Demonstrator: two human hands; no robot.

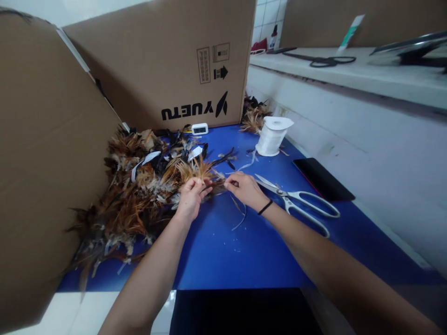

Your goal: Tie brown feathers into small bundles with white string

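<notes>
Over the blue table my left hand [193, 195] pinches a small bunch of golden-brown feathers [201, 168], their tips fanning upward. Close by on the right, my right hand [242, 187] is closed at the fingertips beside a dark feather [219, 187]; whether it grips that feather or something finer I cannot make out. A large heap of brown, black and white feathers [129, 204] spreads left of my hands. To the right of my right wrist lie scissors [284, 193] with pale handles, blades apart. A thin curved strip [242, 216] rests below my right hand.
A spool of white ribbon [271, 137] stands at the back right, before more feathers [254, 116]. A black phone [323, 179] lies along the right edge. Cardboard walls [157, 65] rise behind and at left. A small white digital display [199, 129] sits at the back. Black scissors [331, 60] lie on the ledge.
</notes>
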